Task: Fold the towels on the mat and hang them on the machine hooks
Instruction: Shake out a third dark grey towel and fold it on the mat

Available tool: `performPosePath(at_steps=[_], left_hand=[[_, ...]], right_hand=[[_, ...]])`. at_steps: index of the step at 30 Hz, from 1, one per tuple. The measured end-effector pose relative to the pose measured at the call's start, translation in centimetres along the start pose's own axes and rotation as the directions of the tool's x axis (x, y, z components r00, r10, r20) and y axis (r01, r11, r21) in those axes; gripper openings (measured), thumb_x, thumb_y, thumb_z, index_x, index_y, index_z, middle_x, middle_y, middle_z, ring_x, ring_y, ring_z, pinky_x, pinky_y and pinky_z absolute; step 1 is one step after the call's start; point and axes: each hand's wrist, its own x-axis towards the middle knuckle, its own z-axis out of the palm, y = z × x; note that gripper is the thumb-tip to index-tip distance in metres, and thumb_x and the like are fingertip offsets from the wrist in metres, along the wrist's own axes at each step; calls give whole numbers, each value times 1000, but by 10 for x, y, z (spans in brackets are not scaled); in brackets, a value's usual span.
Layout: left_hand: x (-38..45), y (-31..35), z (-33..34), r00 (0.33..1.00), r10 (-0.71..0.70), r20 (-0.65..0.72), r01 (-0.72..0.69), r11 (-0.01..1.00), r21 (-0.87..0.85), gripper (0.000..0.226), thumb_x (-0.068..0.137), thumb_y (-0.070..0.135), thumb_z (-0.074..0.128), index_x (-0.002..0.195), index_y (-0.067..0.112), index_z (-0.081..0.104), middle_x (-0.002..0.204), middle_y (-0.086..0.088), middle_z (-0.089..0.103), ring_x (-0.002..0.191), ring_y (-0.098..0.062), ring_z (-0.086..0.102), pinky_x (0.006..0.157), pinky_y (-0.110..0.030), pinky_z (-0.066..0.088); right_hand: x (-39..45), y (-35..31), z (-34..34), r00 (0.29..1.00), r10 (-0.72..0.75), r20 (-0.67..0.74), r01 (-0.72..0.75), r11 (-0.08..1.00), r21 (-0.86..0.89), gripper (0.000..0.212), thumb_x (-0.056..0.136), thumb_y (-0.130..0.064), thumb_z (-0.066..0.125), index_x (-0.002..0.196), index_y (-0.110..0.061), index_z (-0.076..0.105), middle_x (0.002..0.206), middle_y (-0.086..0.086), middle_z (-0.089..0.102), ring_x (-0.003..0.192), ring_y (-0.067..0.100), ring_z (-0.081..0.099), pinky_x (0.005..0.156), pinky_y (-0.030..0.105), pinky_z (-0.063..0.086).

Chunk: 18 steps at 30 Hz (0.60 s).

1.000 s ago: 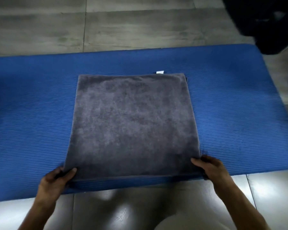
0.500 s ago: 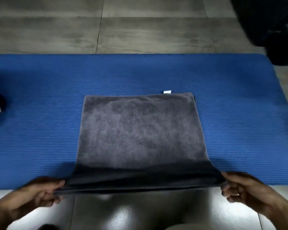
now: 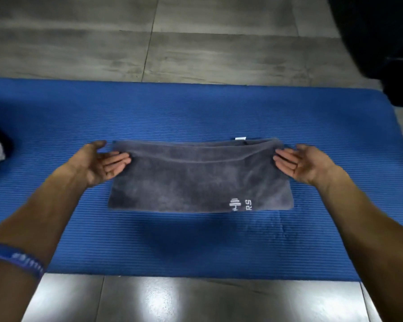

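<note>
While both palms are lying open, the grey towel (image 3: 199,180) is sitting folded between them.
Left hand (image 3: 102,162) and right hand (image 3: 299,162) are gripping nothing; hanging is remaining.

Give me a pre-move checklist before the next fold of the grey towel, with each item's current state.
1. Towel lies wholly on the mat: ok.
2. Far edges aligned: not ok, layers sit stepped.
3. Left hand at the towel's left end, fingers straight: ok.
4. Right hand at the right end, fingers straight: ok.
5. Near edge flat: ok.
6. Machine hooks in view: not ok.
</note>
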Motion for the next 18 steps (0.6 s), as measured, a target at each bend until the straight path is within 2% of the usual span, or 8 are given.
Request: performPosePath(at_steps=[2,3,5,7,9,11,14,18], left_hand=[[2,-13,10,991,134,-8,-130,969,209,30,95,34,48,100,6,58,87,-12,68,77,-24,64,69,-33,50],[4,-31,10,952,305,4,-278,862,424,20,92,25,56,99,8,63,87,-10,67,75,-22,62,72,-30,50],[-4,-70,5,769,597,231,-545,422,725,14,79,9,66,90,17,64,86,-6,67,76,-18,62,75,-18,48],[-7,-104,-12,620,536,573,-626,-103,773,29,68,24,63,95,30,54,96,-3,62,84,-21,62,77,-25,51],[-3,-125,-29,594,424,684,-549,-408,730,52,55,29,66,104,28,51,106,-4,55,92,-28,59,71,-40,56],[-4,-131,-31,653,430,624,-460,-429,777,62,48,18,76,106,22,56,107,-6,54,91,-30,59,64,-42,57],[-7,-128,-22,671,471,573,-380,-445,811,55,47,4,81,99,14,64,99,-9,61,83,-34,64,53,-39,55],[-6,-119,-27,701,360,615,-478,-404,780,43,69,8,67,112,10,64,114,-11,60,105,-36,60,79,-42,54]], right_hand=[[1,16,8,977,-198,-73,181,964,-194,19,97,-28,46,99,-12,56,93,11,71,73,29,66,62,36,55],[-3,31,9,920,-381,-91,325,873,-363,13,93,-26,52,97,-16,59,91,8,71,71,27,63,63,35,53],[-21,68,5,728,-676,113,552,481,-682,7,85,-22,59,92,-21,62,86,-1,70,75,21,62,71,32,50],[-36,106,-7,546,-679,490,598,-94,-796,25,78,-29,57,101,-22,63,98,-3,67,86,22,60,80,35,49],[-41,136,-22,519,-540,662,464,-472,-749,50,70,-39,51,117,-25,60,120,-4,59,103,23,54,91,44,46],[-37,147,-31,575,-541,614,369,-498,-785,56,70,-39,45,123,-24,56,128,-2,53,107,24,49,95,47,44],[-30,141,-27,548,-616,566,304,-483,-821,46,75,-35,39,111,-19,62,113,2,59,95,29,54,84,44,47],[-42,127,-29,549,-596,586,309,-507,-805,37,74,-34,39,91,-16,67,91,2,64,80,29,61,74,39,52]])
